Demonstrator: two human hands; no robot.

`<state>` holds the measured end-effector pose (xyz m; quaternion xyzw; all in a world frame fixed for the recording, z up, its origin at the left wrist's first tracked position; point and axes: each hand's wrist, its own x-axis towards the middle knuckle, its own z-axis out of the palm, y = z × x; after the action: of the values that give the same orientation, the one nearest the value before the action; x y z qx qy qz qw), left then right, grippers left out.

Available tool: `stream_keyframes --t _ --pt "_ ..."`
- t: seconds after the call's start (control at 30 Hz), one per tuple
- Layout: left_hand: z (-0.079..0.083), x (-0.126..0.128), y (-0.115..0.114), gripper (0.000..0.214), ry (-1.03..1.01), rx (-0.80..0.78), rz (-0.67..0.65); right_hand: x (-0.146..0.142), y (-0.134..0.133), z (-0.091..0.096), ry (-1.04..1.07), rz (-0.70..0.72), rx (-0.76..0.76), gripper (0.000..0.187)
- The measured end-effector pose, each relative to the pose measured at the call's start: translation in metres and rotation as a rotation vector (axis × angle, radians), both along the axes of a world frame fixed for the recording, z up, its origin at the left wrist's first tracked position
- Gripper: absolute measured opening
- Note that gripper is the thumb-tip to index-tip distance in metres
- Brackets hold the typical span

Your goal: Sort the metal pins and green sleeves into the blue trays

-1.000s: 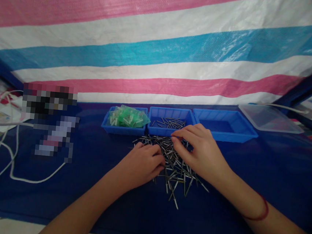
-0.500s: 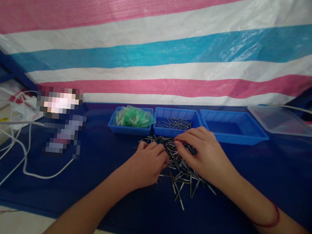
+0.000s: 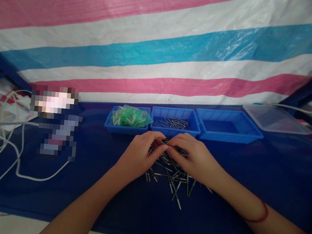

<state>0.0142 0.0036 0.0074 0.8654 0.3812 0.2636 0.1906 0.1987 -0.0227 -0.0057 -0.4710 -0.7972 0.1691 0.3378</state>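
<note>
A loose pile of thin metal pins (image 3: 176, 178), dark along the shank with some brighter silver ends, lies on the blue tabletop. Over the far part of this pile, the fingertips of my left hand (image 3: 141, 150) and my right hand (image 3: 200, 156) meet. On each hand the thumb and fingers come together in a pinch. Dark pins show right at the fingertips, but whether either hand grips one is hidden. Just behind the hands, a middle blue bin (image 3: 175, 131) holds more silver pins (image 3: 173, 123).
Left of the middle bin, a blue bin (image 3: 127, 130) holds a green-tinted plastic bag (image 3: 132, 116) of small pieces. A wider blue bin (image 3: 228, 135) stands right, beside a translucent lid (image 3: 277, 119). White cables (image 3: 42, 179) run across the left side; a striped sheet (image 3: 161, 62) hangs behind.
My left hand has turned and moved up over the pile, its fingertips now meeting those of my right hand. The right hand has shifted slightly left. The whole view has moved a little.
</note>
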Motion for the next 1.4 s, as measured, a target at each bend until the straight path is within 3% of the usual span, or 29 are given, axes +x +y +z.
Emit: stream_keyframes --t 0.13,0.37,0.53,0.87,0.97,1.07,1.27,1.4 --pt "0.003 0.0 0.0 0.009 -0.137 -0.087 0.024 0.0 0.001 -0.001 0.109 -0.031 -0.048 0.013" --pt "0.001 0.0 0.001 0.009 -0.212 -0.048 0.021 -0.003 0.0 -0.003 0.259 -0.098 -0.113 0.008" --pt "-0.001 -0.001 0.003 0.009 -0.196 -0.029 0.011 -0.003 -0.001 0.0 0.317 -0.142 -0.007 0.003" --pt "-0.005 0.001 0.004 0.013 -0.149 -0.065 -0.064 -0.004 -0.003 0.004 0.289 -0.063 0.131 0.001" --pt "-0.005 0.001 0.003 0.018 -0.081 -0.065 -0.038 0.004 0.004 0.004 0.256 -0.133 0.213 0.001" --pt "-0.006 0.0 0.003 0.024 -0.012 -0.064 -0.026 0.02 0.017 0.002 0.215 -0.297 0.324 0.004" --pt "-0.002 -0.001 -0.001 0.022 0.164 -0.016 -0.214 0.045 0.037 -0.007 -0.069 -0.461 0.42 0.013" --pt "0.0 0.002 -0.007 0.018 0.238 0.015 -0.392 0.039 0.03 -0.005 -0.045 -0.448 0.463 0.012"
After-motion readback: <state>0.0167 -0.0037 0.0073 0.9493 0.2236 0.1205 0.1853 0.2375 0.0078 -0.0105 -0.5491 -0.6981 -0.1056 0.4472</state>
